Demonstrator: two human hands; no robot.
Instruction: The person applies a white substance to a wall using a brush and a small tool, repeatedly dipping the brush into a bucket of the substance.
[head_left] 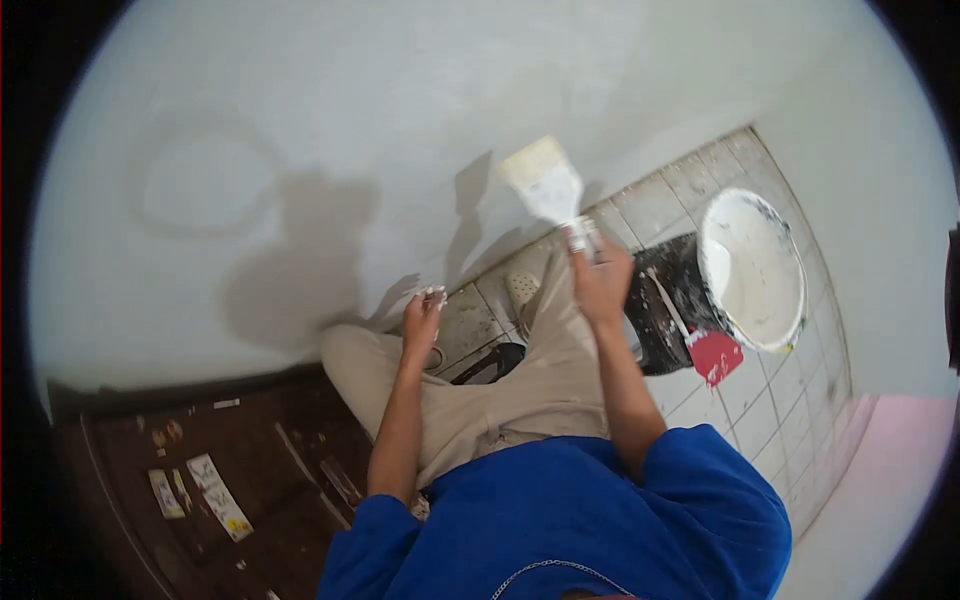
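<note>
My right hand (602,285) is closed around the handle of a wide putty knife (550,188). Its broad blade points up toward the wall, smeared white with a cream-coloured far edge. My left hand (423,318) hangs over my left knee near the wall, fingers loosely bent and their tips coated in white paste. I make out no tool in it. To the right of my right hand stands a white bucket (712,290), its rim and inside streaked with paste. A red-bladed spatula (714,357) with a pale, smeared handle lies beside the bucket.
A grey-white wall (420,90) rises in front, with shadows on it. Pale tiles (700,405) cover the floor by the bucket, where a black spattered item (668,310) lies. At lower left is a dark brown panelled surface (290,510) with stickers.
</note>
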